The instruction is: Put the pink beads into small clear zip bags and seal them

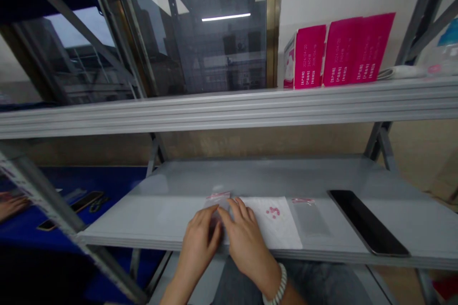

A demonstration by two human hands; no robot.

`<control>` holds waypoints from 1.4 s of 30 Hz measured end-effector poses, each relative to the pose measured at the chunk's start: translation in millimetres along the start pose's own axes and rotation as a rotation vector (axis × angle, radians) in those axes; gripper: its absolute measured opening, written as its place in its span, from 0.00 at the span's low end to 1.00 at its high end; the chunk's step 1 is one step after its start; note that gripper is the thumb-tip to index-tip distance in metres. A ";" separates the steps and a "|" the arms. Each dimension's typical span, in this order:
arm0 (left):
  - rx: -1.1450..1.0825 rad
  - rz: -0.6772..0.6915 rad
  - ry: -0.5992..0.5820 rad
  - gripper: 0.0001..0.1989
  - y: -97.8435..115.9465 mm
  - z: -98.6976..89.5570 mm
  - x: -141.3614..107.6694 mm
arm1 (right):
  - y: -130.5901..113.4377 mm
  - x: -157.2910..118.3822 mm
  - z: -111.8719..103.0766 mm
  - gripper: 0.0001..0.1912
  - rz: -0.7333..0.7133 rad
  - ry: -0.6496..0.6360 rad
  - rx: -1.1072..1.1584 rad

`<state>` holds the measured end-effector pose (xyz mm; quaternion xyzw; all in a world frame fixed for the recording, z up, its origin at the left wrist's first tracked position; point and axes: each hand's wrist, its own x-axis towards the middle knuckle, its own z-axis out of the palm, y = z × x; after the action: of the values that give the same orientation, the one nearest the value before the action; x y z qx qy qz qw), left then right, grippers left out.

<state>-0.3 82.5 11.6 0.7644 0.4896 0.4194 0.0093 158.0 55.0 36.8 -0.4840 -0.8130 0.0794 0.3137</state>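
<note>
Here we are at the lower shelf (229, 174), both hands right at the front edge: the left hand (197, 248) and the right hand (246, 248) are curled in close, fingertips nearly meeting over a small zip bag (216, 202) with a red strip along its top. Neither hand is spread wide, but whether they actually have the film pinched or are just pressing on it, I can't tell from up here; the bag is clear and half hidden under the fingers. Right beside it lies a white sheet (272, 224) with pink marks, tucked under the right hand's heel, so a careless drag could crease it or pull it along. Further right sits a second clear bag (308, 217), then a black tablet (368, 221) lying close to the edge. The risk here looks like slippery film on smooth metal: with so little grip, the bag could skate, and the shelf lip is very near, so one quick pull toward the body might send it over. Small contents, if it holds any, could also spill from an unsealed mouth, though that closure is hidden.
</note>
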 end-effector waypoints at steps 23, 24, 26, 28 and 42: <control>-0.242 0.387 0.205 0.11 58.6 2.1 -29.0 | 33.9 -16.6 -39.6 0.25 0.592 0.187 1.397; -0.234 0.421 0.192 0.10 57.9 2.8 -30.2 | 37.9 -20.6 -41.8 0.24 0.600 0.185 1.379; -0.209 0.473 0.189 0.11 55.3 3.2 -31.6 | 45.2 -30.5 -46.3 0.22 0.628 0.163 1.356; -0.185 0.488 0.191 0.12 53.2 2.9 -31.8 | 50.6 -41.3 -51.1 0.22 0.658 0.129 1.345; -0.510 0.310 0.016 0.17 86.3 -1.8 -46.2 | 38.7 -89.7 -76.7 0.19 0.675 -0.093 1.323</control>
<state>54.7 1.9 20.3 0.7997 0.2457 0.5314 0.1332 261.5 -13.4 41.8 -0.4137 -0.4150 0.6646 0.4636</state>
